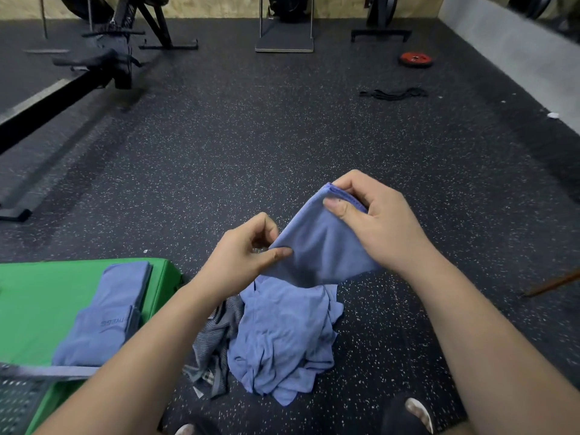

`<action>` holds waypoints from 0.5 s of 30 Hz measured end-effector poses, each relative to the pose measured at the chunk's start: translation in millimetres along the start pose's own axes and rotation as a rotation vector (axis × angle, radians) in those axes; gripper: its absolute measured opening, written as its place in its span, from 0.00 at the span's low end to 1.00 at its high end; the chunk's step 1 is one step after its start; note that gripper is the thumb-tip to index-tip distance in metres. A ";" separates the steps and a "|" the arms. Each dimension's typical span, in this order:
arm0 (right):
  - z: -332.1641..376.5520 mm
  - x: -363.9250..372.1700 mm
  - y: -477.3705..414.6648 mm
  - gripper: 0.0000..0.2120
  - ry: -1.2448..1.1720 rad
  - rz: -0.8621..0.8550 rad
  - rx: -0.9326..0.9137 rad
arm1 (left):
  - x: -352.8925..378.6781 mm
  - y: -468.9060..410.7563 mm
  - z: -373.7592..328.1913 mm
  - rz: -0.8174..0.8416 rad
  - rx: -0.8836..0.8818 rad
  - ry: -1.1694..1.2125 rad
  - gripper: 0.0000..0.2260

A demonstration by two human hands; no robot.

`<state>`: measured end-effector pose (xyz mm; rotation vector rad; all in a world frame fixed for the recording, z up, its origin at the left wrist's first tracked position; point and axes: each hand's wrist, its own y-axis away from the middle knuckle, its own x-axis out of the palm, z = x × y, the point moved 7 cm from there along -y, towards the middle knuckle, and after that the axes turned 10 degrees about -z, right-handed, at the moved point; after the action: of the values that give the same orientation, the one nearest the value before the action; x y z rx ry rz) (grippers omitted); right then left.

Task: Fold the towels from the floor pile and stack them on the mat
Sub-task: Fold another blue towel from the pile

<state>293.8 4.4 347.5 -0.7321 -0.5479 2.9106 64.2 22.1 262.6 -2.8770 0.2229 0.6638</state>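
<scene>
A blue towel hangs in the air between both hands, above the floor pile. My right hand pinches its upper corner, where the hems lie doubled together. My left hand pinches the lower left edge between thumb and fingers. Beneath them lies the pile of crumpled blue towels with a grey striped one at its left side. On the green mat at the lower left lie folded blue towels, stacked one on another.
Black speckled rubber floor stretches ahead. A rowing machine stands at the far left, other gym frames at the back, a red weight plate and black straps at the far right. My sandalled feet show at the bottom.
</scene>
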 end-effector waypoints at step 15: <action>5.8 6.8 1.8 0.03 0.002 0.045 0.008 | 36.3 17.9 -16.8 0.268 0.126 -0.181 0.10</action>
<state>285.0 2.0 348.6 -0.7567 -0.5262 2.9511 100.2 -2.7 258.8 -2.6715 0.6078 0.9150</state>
